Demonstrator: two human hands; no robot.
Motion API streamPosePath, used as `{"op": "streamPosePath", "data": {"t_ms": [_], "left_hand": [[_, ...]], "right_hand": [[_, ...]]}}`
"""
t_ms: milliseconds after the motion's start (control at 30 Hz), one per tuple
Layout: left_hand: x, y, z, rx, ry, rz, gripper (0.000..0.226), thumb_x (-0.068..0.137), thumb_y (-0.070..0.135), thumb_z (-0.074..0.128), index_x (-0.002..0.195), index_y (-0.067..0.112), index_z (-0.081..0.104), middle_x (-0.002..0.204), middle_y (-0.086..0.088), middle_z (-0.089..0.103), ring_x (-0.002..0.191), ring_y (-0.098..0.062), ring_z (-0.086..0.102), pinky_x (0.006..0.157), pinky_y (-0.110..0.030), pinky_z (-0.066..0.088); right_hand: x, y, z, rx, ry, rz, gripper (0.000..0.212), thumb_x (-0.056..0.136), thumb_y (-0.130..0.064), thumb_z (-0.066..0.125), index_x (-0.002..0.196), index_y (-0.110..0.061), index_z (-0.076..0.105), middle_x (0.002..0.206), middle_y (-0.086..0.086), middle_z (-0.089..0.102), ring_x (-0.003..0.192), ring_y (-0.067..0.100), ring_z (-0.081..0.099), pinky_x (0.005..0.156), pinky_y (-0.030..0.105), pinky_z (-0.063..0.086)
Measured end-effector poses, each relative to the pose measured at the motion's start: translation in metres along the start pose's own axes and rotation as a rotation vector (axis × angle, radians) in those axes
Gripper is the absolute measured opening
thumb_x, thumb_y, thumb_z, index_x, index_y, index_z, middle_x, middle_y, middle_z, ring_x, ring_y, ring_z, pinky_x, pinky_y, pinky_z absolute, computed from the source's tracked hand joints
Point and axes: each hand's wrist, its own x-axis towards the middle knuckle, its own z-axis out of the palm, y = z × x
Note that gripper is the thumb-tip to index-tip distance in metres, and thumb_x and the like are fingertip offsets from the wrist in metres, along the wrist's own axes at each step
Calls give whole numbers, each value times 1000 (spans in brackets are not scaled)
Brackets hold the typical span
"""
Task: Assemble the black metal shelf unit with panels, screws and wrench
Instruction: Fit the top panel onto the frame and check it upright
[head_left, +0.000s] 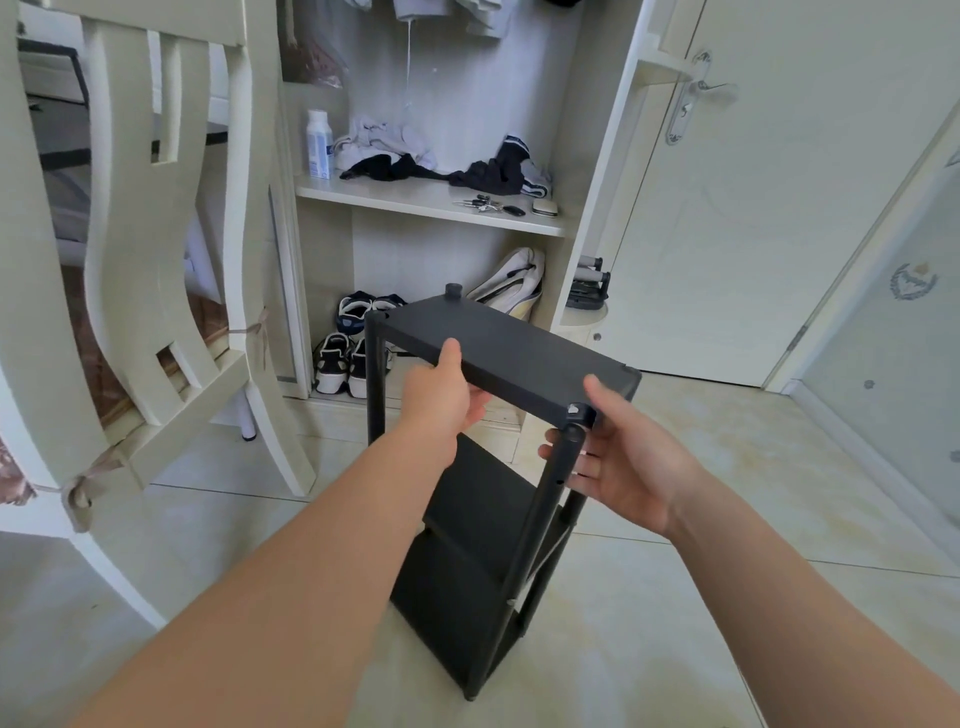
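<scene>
Left grip clamps the top panel at its near edge; right grip, fingers straight, apparently steadies the corner post. Judged step: seating the panel; next, screw that corner.

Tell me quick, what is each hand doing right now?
Left hand: grips the edge of the top panel.
Right hand: open, straight fingers against the corner post.

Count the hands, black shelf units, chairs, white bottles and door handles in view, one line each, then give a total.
hands: 2 (left hand, right hand)
black shelf unit: 1
chair: 1
white bottle: 1
door handle: 1
total: 6
</scene>
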Motion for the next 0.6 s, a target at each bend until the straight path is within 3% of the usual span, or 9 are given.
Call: {"op": "streamPosePath", "data": {"t_ms": [100, 200, 300, 367, 500, 600], "left_hand": [[-12, -9, 9, 91, -136, -21, 43, 96, 51, 54, 126, 19, 53, 104, -5, 74, 84, -17, 75, 78, -33, 59], [-28, -24, 23, 247, -351, -64, 55, 90, 58, 60, 128, 19, 51, 98, -7, 76, 87, -18, 75, 87, -36, 57], [-27, -32, 30, 260, -410, -108, 61, 88, 60, 54, 131, 17, 48, 108, -15, 74, 98, -24, 74, 94, -40, 56], [-26, -30, 28, 255, -409, -109, 52, 95, 54, 49, 131, 16, 48, 105, -13, 75, 95, -23, 74, 93, -40, 57], [-21, -17, 17, 270, -378, -102, 37, 103, 42, 40, 115, 10, 54, 96, -18, 75, 83, -28, 76, 75, -34, 61], [-15, -7, 5, 216, -318, -88, 32, 103, 41, 42, 107, 11, 52, 75, -15, 69, 61, -28, 69, 83, -46, 60]], "right_hand": [[5, -4, -9, -72, 295, -46, 56, 91, -61, 62, 100, -7, 66, 92, 10, 70, 86, 30, 69, 77, 41, 59], [20, -1, -24, -309, 634, -244, 61, 87, -60, 68, 119, -9, 55, 119, 7, 58, 105, 26, 58, 87, 41, 50], [27, 0, -26, -357, 517, -373, 54, 95, -52, 61, 142, -30, 46, 145, -4, 43, 131, 17, 44, 106, 36, 36], [28, 1, -21, -304, 382, -380, 45, 102, -43, 54, 145, -32, 45, 139, -9, 49, 124, 11, 45, 100, 29, 31], [30, 5, -15, -270, 373, -423, 39, 100, -39, 60, 135, -27, 47, 122, -3, 59, 105, 7, 55, 93, 30, 33], [33, 10, -7, -265, 361, -408, 50, 96, -42, 64, 138, -22, 44, 115, -6, 59, 96, 0, 55, 84, 23, 39]]}}
